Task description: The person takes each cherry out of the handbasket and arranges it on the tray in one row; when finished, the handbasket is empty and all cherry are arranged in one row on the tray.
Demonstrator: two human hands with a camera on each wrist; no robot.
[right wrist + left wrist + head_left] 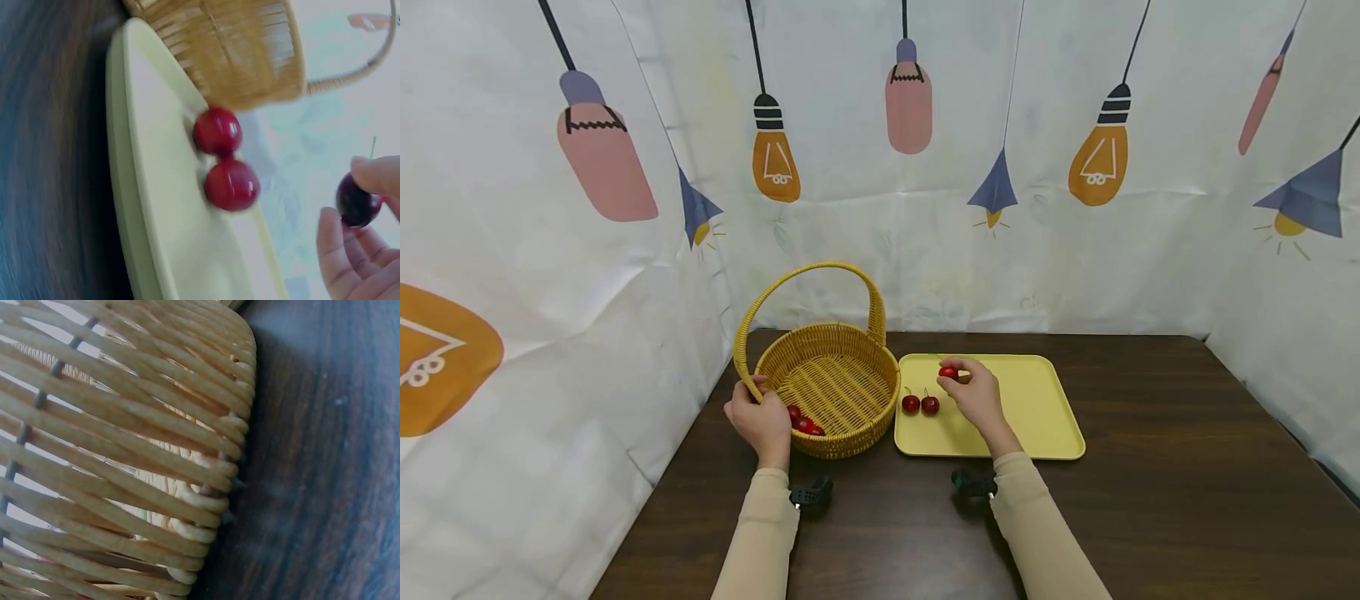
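My left hand [762, 421] grips the left base of the handle of a yellow wicker basket [827, 327]. Several red cherries [803, 424] lie inside the basket at its near left. Over the yellow tray [1022, 408], my right hand [977, 398] pinches one cherry [948, 372] between thumb and fingers; in the right wrist view this cherry [357, 200] looks dark, with a green stem. Two more cherries [217, 132] lie side by side on the tray's left part. Only the woven basket side [112, 425] fills the left wrist view, and the left hand is hidden there.
The dark wooden table [1165, 467] extends right of the tray and in front of it. Basket and tray stand side by side, nearly touching. Behind the table hangs a white cloth [850, 225] printed with lamps.
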